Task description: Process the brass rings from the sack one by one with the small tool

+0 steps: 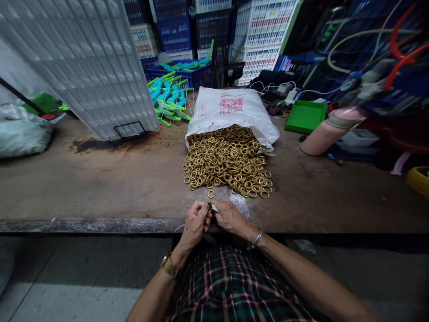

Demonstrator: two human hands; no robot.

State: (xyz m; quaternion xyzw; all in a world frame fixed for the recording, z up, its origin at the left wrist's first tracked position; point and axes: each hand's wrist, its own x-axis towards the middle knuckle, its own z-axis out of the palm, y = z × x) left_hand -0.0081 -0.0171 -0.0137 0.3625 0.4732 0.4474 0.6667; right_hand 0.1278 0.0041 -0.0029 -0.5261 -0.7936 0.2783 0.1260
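Close together at the table's front edge, my two hands meet over a small object. My left hand [197, 220] is closed, its fingers pinched on what looks like a gold ring, mostly hidden. In my right hand [230, 218] is a small metal blade [213, 207], pointing toward the left fingers. One loose gold ring [211, 194] lies just beyond the hands. Behind it spreads a heap of gold rings [224, 161], spilling from the open mouth of a white bag [231, 107] with red print.
A ribbed translucent panel [83, 58] stands on the wooden table [100, 188] at left, beside cyan and green plastic parts [170, 96]. At right are a green tray [306, 116] and a pink bottle [330, 130]. Stacked crates [174, 33] fill the back.
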